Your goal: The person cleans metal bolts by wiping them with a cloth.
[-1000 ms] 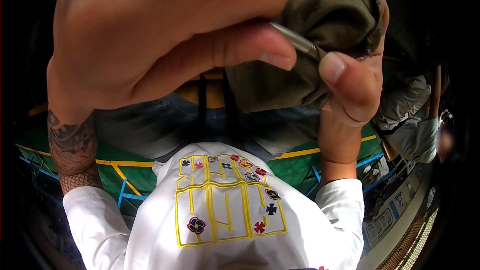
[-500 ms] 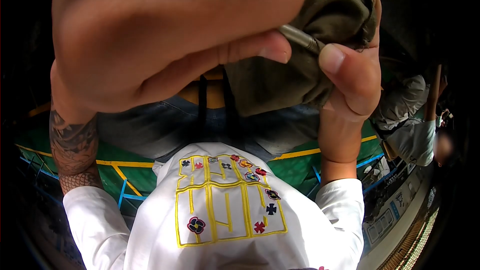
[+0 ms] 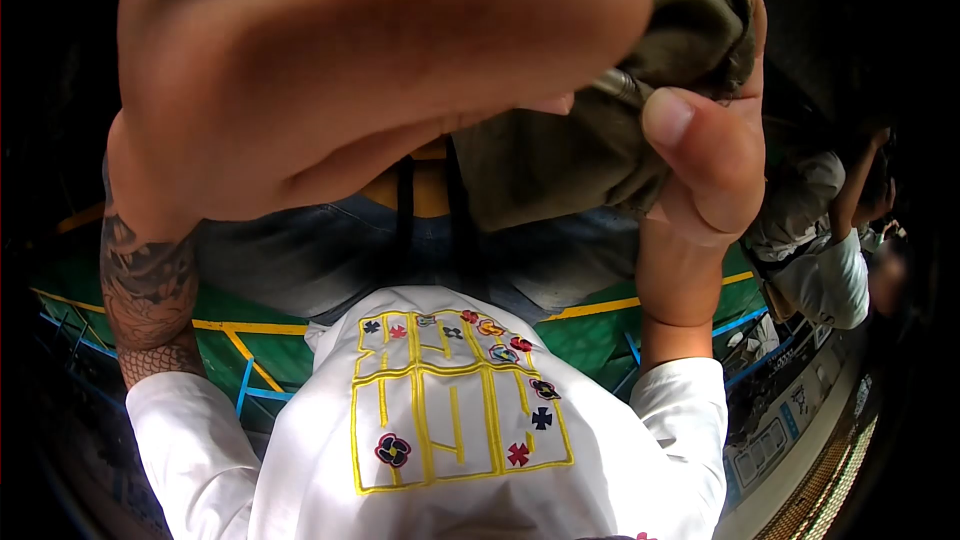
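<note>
My left hand looms large at the upper left, very close to the camera, above a tattooed forearm. Its fingers are closed around a slim silver metal rod, mostly hidden behind the hand; only a short ridged length shows. That exposed part lies against a dark olive cloth piece with folded, frayed edges. My right hand grips this cloth from the right, its fingers behind and its thumb on the front, close to the rod. What the rod's hidden end looks like, I cannot tell.
Below the hands are my jeans and white embroidered shirt. Around me lies a green surface with yellow lines and blue bars. Another person in light clothing is at the right, beside a patterned woven edge.
My left hand has shifted right and covers more of the rod and of its own thumb. My right hand and the cloth have barely moved. The person at the right has moved an arm.
</note>
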Motion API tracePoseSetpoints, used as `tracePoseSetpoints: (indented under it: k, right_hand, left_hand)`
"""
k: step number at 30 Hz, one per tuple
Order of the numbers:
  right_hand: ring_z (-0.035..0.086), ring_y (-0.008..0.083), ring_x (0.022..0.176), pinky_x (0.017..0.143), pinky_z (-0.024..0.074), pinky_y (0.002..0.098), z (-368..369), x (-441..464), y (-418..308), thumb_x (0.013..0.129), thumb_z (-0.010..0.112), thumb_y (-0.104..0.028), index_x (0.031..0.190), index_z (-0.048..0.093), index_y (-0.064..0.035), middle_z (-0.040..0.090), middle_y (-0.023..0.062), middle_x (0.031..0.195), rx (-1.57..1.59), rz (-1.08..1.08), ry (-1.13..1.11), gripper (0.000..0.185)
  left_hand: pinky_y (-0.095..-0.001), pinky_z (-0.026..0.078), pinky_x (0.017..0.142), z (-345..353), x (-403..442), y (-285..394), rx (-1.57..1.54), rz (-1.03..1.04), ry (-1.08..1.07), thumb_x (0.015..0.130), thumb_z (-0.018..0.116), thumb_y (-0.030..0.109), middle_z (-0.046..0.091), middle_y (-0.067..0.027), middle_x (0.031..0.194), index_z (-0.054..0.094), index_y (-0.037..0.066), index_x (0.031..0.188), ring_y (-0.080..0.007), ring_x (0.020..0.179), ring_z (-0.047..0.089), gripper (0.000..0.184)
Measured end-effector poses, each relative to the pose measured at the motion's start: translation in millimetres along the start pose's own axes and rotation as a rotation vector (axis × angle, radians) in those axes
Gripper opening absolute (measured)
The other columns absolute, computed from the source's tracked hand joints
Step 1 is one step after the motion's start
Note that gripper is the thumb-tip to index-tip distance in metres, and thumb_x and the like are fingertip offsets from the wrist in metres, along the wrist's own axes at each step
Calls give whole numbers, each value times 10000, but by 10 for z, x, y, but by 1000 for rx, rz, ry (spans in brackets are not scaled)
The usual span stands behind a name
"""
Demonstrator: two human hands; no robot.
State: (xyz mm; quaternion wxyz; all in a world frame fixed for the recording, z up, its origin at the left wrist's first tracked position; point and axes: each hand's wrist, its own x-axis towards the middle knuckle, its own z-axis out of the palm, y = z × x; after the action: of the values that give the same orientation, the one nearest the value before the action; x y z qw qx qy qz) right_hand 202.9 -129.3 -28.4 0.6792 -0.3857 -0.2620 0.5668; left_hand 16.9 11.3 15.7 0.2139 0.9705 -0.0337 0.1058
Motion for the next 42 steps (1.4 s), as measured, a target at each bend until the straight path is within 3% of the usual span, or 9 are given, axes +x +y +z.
tracePoseSetpoints:
  k: [7,9,22,38,42]
  right_hand:
    - [564,263,1070,959,454,378,23,7,0,612,612,-26,1346,349,-35,561,149,1145,0,2,4,780]
    - [564,263,1070,957,455,379,20,7,-1,613,614,-21,1345,351,-36,561,149,1145,4,5,6,778]
    - [565,264,1069,948,464,385,18,-23,21,622,620,9,1340,358,-41,562,149,1144,32,16,12,765]
    - [574,262,1058,931,480,386,73,23,42,628,623,48,1326,371,-41,565,149,1137,117,53,28,748]
    - [594,273,1030,910,501,396,163,14,-8,622,620,53,1312,376,-29,570,150,1122,30,103,219,736]
  left_hand:
    - [-305,382,488,-28,-8,-1,47,-31,-31,725,713,302,548,-75,657,607,-21,879,-219,544,521,373]
    - [-300,388,484,-74,37,15,33,-59,-97,724,728,244,567,-88,676,607,-31,887,-215,544,528,342]
    - [-298,391,488,102,-8,12,-2,-60,125,730,726,231,570,-89,679,607,-31,889,-214,547,532,329]
    - [-295,396,492,203,42,31,-19,-106,232,736,723,215,573,-90,682,608,-31,892,-213,552,537,313]
    - [-295,397,493,208,42,28,-19,-113,244,738,722,211,573,-90,683,608,-31,893,-213,553,538,310]
